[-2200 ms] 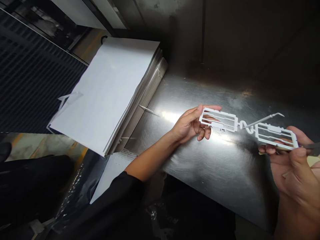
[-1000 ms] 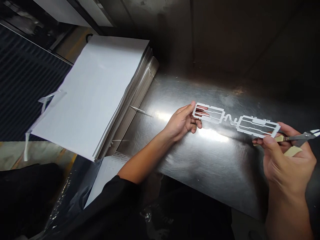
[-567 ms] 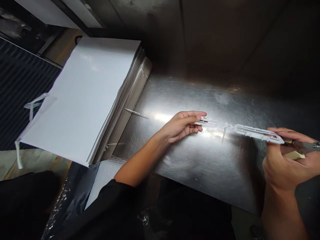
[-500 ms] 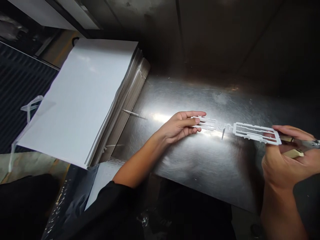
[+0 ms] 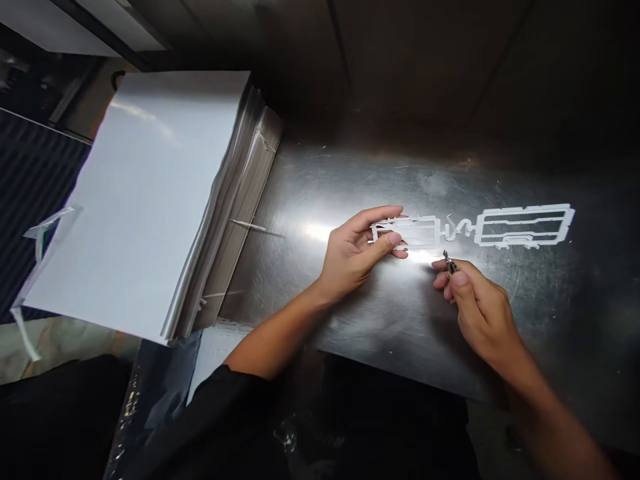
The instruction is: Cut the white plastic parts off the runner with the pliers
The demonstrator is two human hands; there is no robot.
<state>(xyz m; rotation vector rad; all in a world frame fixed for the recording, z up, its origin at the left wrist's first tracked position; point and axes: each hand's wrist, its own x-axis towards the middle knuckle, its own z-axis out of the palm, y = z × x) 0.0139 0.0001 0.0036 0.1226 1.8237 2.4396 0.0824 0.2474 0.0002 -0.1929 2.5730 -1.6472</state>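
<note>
A white moulded plastic part (image 5: 523,227), two open frames joined by a wavy runner, hangs just above the steel table (image 5: 375,313). My left hand (image 5: 357,250) pinches its left frame between thumb and fingers. My right hand (image 5: 475,307) has no hold on the part. It is closed around small cutting pliers (image 5: 449,261), whose metal tips stick out from the fist just below the runner between the two frames. The pliers' handles are hidden in the fist.
A thick stack of white sheets (image 5: 145,200) over grey boards lies at the table's left end, overhanging the edge. A thin white plastic sliver (image 5: 247,226) sticks out of the stack's side. A dark metal wall rises behind the table.
My right hand has let go of the right frame and moved left, bringing the pliers' tips up under the runner. The part now lies flat to the view, held by my left hand alone.
</note>
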